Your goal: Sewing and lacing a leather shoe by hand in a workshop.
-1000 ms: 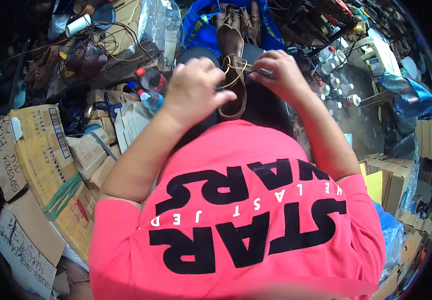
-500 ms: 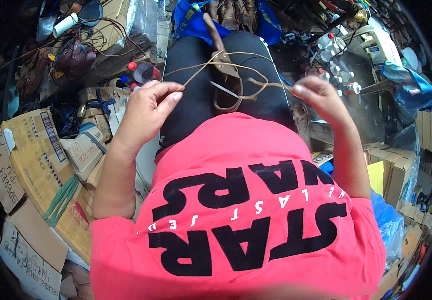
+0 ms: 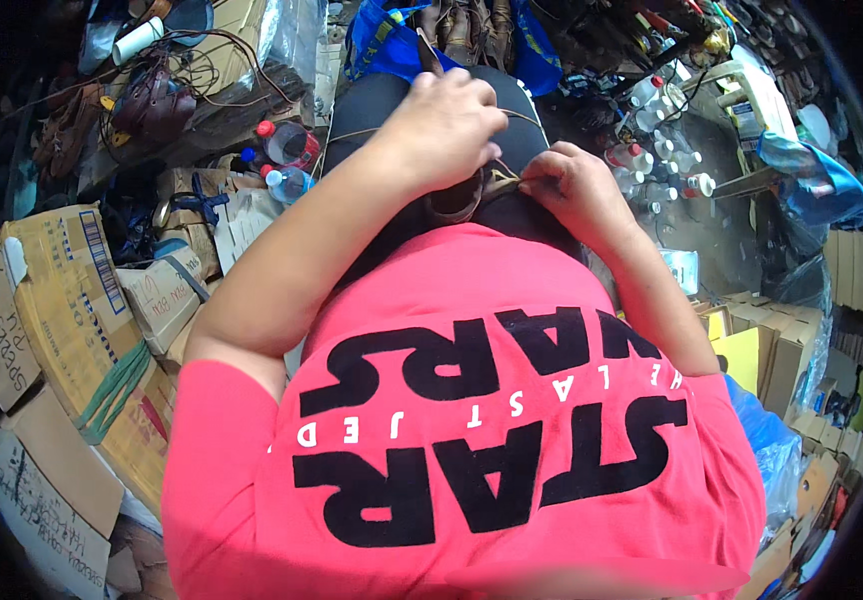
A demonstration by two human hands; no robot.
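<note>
Two bare hands are at a brown shoe [image 3: 454,205], which lies on the person's lap [image 3: 367,103]. The left hand [image 3: 444,130] arches over the shoe's middle, its fingers curled (they hide much of it); whether they pinch anything cannot be told. Just right of the shoe, the right hand [image 3: 574,188] pinches a tan lace [image 3: 506,182] between thumb and fingers. A blue bag [image 3: 538,48] sits beyond the shoe's toe.

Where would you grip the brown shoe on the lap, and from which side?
I'd pinch the brown shoe at its heel rim, one finger inside the opening, coming from the pink shirt side. That rounded end faces the shirt and shows beyond the left hand, which covers the middle. The tan lace runs to the right hand, so that side could snag.
</note>
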